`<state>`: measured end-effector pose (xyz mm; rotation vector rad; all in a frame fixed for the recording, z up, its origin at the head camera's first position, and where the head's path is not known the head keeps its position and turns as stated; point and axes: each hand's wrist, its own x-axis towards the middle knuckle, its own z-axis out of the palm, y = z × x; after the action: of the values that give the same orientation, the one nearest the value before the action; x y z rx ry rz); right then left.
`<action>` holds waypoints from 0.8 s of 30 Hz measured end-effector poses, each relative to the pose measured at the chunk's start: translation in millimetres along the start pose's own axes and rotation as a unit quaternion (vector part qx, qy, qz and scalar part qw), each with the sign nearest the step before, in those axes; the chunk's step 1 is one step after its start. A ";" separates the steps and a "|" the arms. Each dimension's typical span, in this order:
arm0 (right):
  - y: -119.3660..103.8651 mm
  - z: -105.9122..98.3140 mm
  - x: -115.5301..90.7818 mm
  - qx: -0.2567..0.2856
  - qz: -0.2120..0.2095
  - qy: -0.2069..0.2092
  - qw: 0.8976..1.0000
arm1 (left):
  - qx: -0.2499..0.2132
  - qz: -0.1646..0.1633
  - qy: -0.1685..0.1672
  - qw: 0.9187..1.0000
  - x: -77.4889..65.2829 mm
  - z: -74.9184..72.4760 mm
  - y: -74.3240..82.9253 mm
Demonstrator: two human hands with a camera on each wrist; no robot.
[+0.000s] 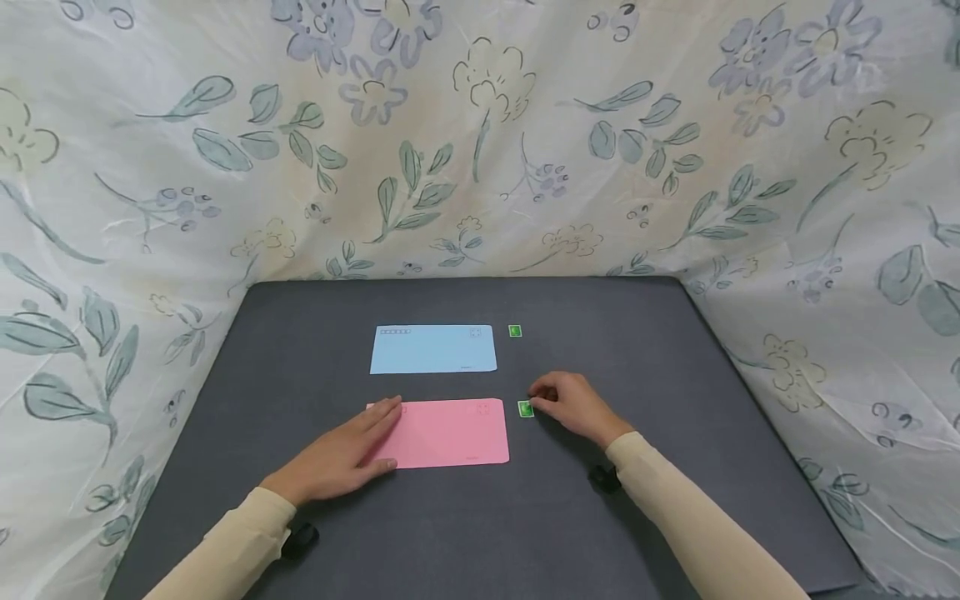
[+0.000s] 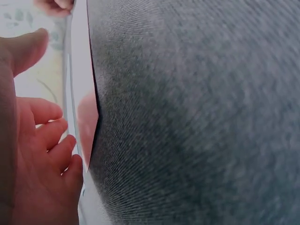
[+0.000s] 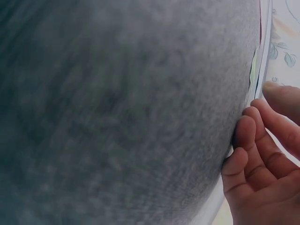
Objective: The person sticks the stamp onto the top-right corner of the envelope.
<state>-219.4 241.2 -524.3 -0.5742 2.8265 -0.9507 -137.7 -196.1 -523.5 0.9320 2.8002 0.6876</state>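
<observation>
A pink envelope (image 1: 453, 437) lies on the dark table, its left end under my left hand (image 1: 345, 454). The fingers of that hand stretch over the envelope's upper left corner, and the thumb lies at its lower edge. To the right of the envelope is a small green stamp (image 1: 526, 409). My right hand (image 1: 573, 404) is beside the stamp, its fingers loosely bent and the thumb tip right at the stamp's edge. In the right wrist view, a gap shows between the thumb (image 3: 281, 98) and forefinger, with the stamp (image 3: 253, 70) just beyond them.
Farther back lies a light blue envelope (image 1: 433, 350), with a second green stamp (image 1: 515, 331) to its right. The dark tabletop (image 1: 450, 542) ends at a floral curtain (image 1: 480, 167) behind and at both sides. Dark wrist cameras (image 1: 300, 540) sit under both cuffs.
</observation>
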 end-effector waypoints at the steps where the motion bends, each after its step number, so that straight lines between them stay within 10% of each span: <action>1: -1.0 0.2 0.6 -0.001 0.000 -0.001 1.000 | 0.001 -0.001 -0.001 1.000 0.1 0.5 0.1; 24: -12.2 1.0 8.6 -0.030 0.011 -0.018 0.999 | 0.019 0.003 -0.033 0.999 4.2 -0.1 -3.6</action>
<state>-223.2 228.4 -517.6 -0.5584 2.8323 -0.8456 -143.0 -196.2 -524.9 0.9520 2.7628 0.5963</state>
